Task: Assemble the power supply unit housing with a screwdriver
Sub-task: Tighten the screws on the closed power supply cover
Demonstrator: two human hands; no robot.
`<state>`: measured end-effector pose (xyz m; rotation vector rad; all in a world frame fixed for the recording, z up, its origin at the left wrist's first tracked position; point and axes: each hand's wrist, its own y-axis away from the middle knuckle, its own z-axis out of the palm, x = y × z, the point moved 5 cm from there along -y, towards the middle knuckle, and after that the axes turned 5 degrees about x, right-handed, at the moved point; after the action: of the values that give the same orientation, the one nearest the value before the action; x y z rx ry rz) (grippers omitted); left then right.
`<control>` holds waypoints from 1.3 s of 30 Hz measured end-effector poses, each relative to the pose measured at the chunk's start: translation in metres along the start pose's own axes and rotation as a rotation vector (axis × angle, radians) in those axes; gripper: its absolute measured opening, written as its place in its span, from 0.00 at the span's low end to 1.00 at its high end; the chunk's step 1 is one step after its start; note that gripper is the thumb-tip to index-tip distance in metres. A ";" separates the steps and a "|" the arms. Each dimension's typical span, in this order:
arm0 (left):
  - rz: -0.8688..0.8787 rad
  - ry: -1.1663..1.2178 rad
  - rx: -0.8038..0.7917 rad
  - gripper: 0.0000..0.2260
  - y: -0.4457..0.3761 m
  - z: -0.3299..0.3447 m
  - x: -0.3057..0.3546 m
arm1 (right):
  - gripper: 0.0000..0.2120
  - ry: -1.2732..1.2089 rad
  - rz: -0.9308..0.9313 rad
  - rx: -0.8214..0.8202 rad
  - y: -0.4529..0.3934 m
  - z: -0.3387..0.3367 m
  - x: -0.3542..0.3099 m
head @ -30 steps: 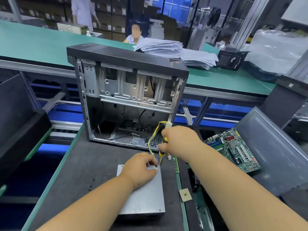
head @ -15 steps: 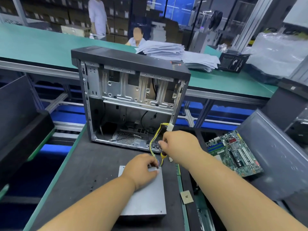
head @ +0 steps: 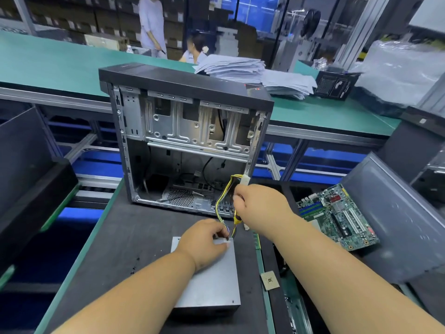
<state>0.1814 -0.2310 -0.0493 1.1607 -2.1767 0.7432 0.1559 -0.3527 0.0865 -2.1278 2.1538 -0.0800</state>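
**Inspector A:** The power supply unit lay flat on the dark mat, at six o'clock from the open computer case and apart from it; the case stood upright, its open side towards the wearer; agreed?

**Inspector B:** Agreed; the left hand rested on the unit's far end, fingers curled down at the point where the wire bundle left the housing; they appeared to pinch the wires at their root, though the fingertips were partly hidden.

**Inspector A:** And the right hand?

**Inspector B:** At one o'clock from the left hand and raised above the mat; its fingers were closed round the yellow and black wires; a white connector stood out above the fist; the bundle looped between the two hands, in front of the case's lower right corner.

**Inspector A:** Surroundings?

**Inspector B:** A green motherboard lay at three o'clock from the right hand, against a grey side panel that leaned tilted; a small square chip lay at three o'clock from the unit, just beyond the mat's edge; a stack of papers sat on the green bench at twelve o'clock, behind the case; two people were at the far side of that bench.

**Inspector A:** A screwdriver?

**Inspector B:** I could not make one out.
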 end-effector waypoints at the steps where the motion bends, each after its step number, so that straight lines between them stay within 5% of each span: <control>1: 0.001 -0.002 0.001 0.05 0.000 0.000 0.000 | 0.12 -0.063 -0.008 -0.012 0.000 -0.001 0.000; 5: -0.001 -0.012 0.000 0.06 0.000 0.000 0.000 | 0.16 -0.129 -0.064 -0.013 0.000 -0.001 -0.005; 8: -0.011 -0.019 -0.015 0.06 0.000 0.001 -0.001 | 0.11 0.005 -0.068 0.016 -0.003 0.001 -0.006; 12: -0.015 -0.021 -0.015 0.06 -0.001 0.002 -0.002 | 0.16 0.150 -0.048 0.034 -0.006 0.002 -0.005; 20: -0.006 -0.024 -0.010 0.06 -0.001 0.001 -0.001 | 0.11 -0.136 -0.123 -0.109 -0.006 -0.005 -0.008; 26: -0.010 -0.015 -0.007 0.05 -0.001 0.002 -0.001 | 0.13 0.067 -0.090 -0.039 -0.003 -0.003 -0.003; 33: -0.014 -0.002 -0.007 0.05 -0.002 0.002 -0.002 | 0.10 -0.150 -0.096 -0.088 -0.002 -0.004 -0.005; 39: -0.019 -0.003 -0.019 0.04 -0.002 0.003 -0.002 | 0.10 0.057 -0.070 -0.006 -0.006 0.003 -0.003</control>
<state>0.1838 -0.2324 -0.0523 1.1724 -2.1675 0.7121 0.1620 -0.3499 0.0841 -2.2312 2.1119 -0.1414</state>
